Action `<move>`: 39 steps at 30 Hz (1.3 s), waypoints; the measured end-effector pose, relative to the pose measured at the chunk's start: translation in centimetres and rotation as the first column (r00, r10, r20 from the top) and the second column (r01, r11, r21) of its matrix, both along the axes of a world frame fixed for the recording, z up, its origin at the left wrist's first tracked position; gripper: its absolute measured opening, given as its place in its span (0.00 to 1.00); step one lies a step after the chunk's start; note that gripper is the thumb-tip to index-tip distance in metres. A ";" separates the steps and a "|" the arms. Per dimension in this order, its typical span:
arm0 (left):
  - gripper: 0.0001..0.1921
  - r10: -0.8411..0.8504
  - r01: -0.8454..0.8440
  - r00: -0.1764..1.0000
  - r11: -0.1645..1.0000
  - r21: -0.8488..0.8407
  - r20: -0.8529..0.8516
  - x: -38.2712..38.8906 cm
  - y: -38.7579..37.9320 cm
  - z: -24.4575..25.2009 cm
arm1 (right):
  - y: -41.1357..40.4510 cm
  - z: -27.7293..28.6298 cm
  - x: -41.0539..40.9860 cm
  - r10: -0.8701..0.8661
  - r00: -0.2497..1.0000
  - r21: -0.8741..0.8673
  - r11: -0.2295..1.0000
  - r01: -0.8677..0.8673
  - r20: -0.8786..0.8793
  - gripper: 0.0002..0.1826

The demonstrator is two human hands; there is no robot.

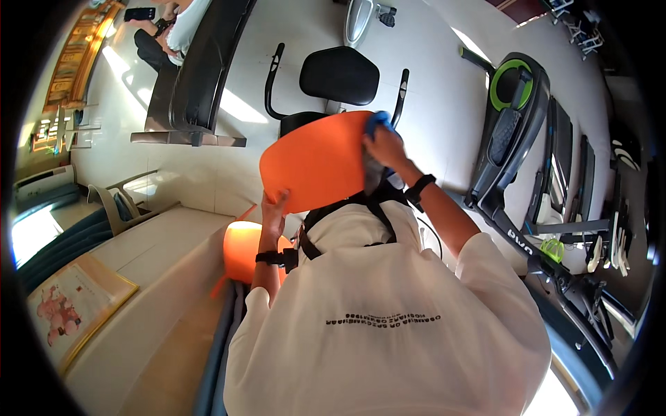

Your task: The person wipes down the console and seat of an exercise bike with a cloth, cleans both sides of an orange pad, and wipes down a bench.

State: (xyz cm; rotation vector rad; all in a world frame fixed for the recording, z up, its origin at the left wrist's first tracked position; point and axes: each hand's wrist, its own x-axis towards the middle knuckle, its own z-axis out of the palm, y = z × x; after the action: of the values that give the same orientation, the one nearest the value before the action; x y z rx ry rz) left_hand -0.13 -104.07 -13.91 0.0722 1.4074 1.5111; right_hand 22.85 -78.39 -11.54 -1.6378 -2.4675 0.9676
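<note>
A smooth orange panel [315, 161] with rounded corners is held up before my body. Its lower left corner is pinched by my left hand [274, 210], the thumb lying on the front face. My right hand [387, 148] grips a bunched blue cloth [379, 120] at the panel's upper right edge. Below that hand a grey surface [373, 177] shows; I cannot tell whether it is part of the panel or the cloth. A second orange piece [243, 249] with strap-like ends lies behind my left forearm, which partly hides it.
A black exercise-bike backrest [339, 75] with side handles stands ahead. To the right is an elliptical trainer [512, 114]. A dark bench [200, 78] holds a seated person with a phone [139, 14]. A framed picture [78, 307] lies at lower left.
</note>
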 end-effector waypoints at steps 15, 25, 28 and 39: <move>0.27 -0.050 0.049 0.999 0.999 0.018 0.018 1.7 -0.3 -0.7 | -12.7 2.1 -15.0 0.750 0.654 0.115 0.662 -0.741 -0.102 0.21; 0.26 -0.145 0.137 0.986 0.986 -0.092 -0.086 2.0 0.7 2.1 | -2.5 1.3 -6.5 0.249 0.967 0.258 0.939 -0.227 -0.056 0.24; 0.28 -0.154 0.144 0.981 0.986 -0.087 -0.117 1.9 0.7 2.6 | 0.2 0.5 -3.0 -0.060 0.998 0.111 0.992 0.062 -0.020 0.26; 0.27 -0.222 0.194 0.968 0.958 -0.211 -0.118 1.9 1.0 2.4 | -9.6 2.5 -13.0 0.646 0.762 0.455 0.694 -0.557 -0.052 0.17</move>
State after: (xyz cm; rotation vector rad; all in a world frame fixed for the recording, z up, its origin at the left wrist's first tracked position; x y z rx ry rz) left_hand 1.82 -103.07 -11.51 0.2019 1.6033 1.2052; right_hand 9.89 -87.97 -9.00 -0.5462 -2.8361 0.5178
